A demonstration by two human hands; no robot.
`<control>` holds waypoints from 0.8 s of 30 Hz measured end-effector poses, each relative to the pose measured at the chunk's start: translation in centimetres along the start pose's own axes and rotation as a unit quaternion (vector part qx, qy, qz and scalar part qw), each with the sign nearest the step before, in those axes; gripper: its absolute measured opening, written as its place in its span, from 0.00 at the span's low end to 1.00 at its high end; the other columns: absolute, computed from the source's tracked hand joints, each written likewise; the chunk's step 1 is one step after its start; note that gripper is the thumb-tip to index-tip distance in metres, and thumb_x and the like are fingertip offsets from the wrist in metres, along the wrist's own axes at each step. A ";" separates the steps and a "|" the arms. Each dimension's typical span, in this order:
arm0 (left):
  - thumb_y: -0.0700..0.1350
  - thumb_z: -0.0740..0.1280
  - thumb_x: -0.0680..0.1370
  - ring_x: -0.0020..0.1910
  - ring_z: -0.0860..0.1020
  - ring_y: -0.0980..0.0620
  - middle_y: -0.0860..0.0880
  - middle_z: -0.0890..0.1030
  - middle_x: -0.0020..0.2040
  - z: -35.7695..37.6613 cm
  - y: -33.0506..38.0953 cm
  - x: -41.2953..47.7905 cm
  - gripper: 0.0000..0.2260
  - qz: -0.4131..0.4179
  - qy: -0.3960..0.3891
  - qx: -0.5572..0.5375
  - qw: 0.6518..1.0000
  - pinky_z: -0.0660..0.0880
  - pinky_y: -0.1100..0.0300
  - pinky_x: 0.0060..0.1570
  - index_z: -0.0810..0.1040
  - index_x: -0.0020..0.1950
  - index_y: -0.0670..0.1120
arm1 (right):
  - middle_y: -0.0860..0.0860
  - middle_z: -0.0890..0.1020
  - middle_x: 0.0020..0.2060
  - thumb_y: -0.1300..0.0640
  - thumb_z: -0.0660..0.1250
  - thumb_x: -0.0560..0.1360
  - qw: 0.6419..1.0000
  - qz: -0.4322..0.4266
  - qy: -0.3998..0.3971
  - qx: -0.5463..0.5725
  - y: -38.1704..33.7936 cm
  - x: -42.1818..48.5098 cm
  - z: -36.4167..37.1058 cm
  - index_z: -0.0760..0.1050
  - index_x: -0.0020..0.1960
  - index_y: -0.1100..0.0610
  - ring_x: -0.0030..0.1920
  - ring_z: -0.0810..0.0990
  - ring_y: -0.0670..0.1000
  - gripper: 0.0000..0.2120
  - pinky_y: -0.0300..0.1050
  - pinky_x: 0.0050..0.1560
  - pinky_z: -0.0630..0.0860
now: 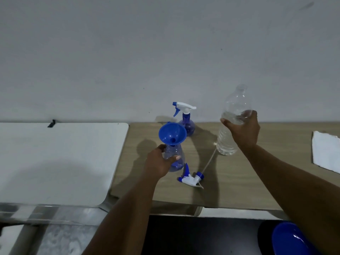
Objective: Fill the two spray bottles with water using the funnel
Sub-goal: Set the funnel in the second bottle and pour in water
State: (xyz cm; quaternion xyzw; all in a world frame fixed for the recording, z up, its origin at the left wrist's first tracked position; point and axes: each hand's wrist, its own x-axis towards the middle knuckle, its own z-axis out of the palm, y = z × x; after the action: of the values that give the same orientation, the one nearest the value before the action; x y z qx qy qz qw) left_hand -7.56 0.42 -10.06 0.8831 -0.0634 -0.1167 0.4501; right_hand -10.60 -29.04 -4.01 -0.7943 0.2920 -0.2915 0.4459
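1. Standing upright near the left end of the wooden table (239, 181): open spray bottle (175, 162), with the blue funnel (172, 135) seated in its neck, wide mouth tipped toward the camera.
2. Gripping that bottle's body: left hand (159, 163), thumb and fingers curled around opposite sides.
3. Wrapping around the middle of a clear water bottle (227, 144): right hand (245, 130). Bottle partly full and leaning; base on the table or just above it, cannot tell.
4. Lying on its side just right of the open spray bottle: detached trigger head (191, 178), thin dip tube (208, 162) running toward the water bottle.
5. Standing behind the funnel, against the wall: 2nd spray bottle (185, 124), trigger head fitted.
6. Adjoining on the left: white table (55, 153). Lying at the far right: white paper towel (325, 151). Showing below the table edge, bottom right: 1 blue rounded object (292, 240).
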 end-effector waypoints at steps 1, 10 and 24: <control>0.58 0.77 0.68 0.50 0.80 0.55 0.56 0.81 0.54 0.0 0.0 0.0 0.25 -0.002 0.000 0.000 1.000 0.77 0.54 0.54 0.76 0.62 0.52 | 0.51 0.82 0.52 0.41 0.81 0.61 0.999 -0.022 -0.024 -0.018 -0.3 0.3 -0.5 0.68 0.58 0.53 0.56 0.82 0.55 0.35 0.53 0.59 0.77; 0.61 0.76 0.68 0.49 0.80 0.56 0.58 0.81 0.53 -0.2 0.1 -0.2 0.26 0.003 0.000 0.016 1.000 0.77 0.56 0.53 0.76 0.61 0.53 | 0.50 0.83 0.47 0.43 0.84 0.56 0.898 -0.184 -0.325 -0.235 -6.7 2.5 -4.3 0.67 0.55 0.47 0.50 0.83 0.54 0.36 0.54 0.54 0.79; 0.58 0.75 0.71 0.48 0.78 0.55 0.57 0.79 0.49 -0.7 0.5 -0.7 0.22 0.034 -0.004 0.015 0.999 0.70 0.62 0.47 0.77 0.60 0.49 | 0.46 0.77 0.42 0.42 0.78 0.65 0.713 -0.308 -0.376 -0.506 -10.5 0.0 -4.0 0.62 0.61 0.48 0.44 0.75 0.53 0.34 0.46 0.37 0.69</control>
State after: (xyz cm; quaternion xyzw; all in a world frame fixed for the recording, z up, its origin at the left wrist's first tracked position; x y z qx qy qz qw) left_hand -8.06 0.86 -9.17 0.8866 -0.0973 -0.1040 0.4401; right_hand -11.39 -26.66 6.93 -0.9911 -0.0573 0.1013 -0.0640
